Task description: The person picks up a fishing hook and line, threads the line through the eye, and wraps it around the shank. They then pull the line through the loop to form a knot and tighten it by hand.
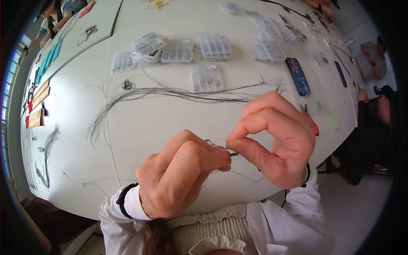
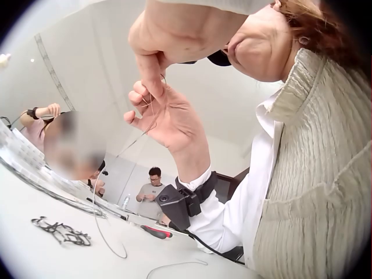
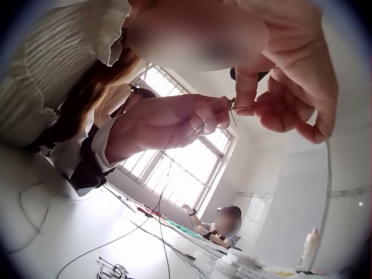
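Two snug pinches need light, even tension: my left hand (image 1: pixel 178 170), fingers curled, grips the small dark fitting (image 1: pixel 233 154), and my right hand (image 1: pixel 278 136), thumb meeting forefinger, pinches thin line (image 3: pixel 158 210) beside it.

Your cream top (image 1: pixel 212 223) was gathered and ruffled; a white overshirt (image 1: pixel 293 223) flanked the top, with black wristbands (image 1: pixel 122 202) outboard of it.
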The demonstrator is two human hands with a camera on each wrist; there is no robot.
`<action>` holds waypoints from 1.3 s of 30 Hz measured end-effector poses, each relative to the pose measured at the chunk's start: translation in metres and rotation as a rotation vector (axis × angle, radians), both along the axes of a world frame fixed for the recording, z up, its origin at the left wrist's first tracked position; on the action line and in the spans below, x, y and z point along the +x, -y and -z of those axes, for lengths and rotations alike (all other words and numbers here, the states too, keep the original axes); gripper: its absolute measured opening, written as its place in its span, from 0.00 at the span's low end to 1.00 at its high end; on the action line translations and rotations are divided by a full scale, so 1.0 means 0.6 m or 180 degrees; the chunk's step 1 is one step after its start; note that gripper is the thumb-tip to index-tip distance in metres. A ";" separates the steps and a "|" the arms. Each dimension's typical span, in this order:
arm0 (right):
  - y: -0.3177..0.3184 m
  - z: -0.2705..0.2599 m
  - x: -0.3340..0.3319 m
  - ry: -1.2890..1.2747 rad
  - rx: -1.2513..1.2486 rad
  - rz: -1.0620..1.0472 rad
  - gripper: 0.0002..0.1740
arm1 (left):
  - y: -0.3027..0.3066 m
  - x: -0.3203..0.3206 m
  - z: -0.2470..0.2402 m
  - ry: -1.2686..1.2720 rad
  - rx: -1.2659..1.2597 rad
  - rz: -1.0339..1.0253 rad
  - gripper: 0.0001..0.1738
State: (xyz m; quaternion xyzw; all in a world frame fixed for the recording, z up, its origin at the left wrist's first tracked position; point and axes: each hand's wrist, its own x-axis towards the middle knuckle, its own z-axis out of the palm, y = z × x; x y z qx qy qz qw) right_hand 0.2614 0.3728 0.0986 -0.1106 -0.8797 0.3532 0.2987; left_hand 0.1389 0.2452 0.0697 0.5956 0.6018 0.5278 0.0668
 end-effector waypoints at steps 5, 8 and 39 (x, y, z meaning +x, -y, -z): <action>-0.014 0.013 -0.001 0.0205 -0.0873 -0.0379 0.05 | -0.002 -0.003 0.007 -0.0245 0.0091 0.0058 0.11; -0.026 0.018 -0.003 0.0408 -0.1378 -0.0724 0.03 | -0.002 -0.006 0.006 -0.0588 0.0146 0.0095 0.09; -0.018 0.016 -0.004 0.0143 -0.1204 -0.0524 0.04 | -0.007 -0.014 0.011 -0.0609 0.0108 0.0032 0.10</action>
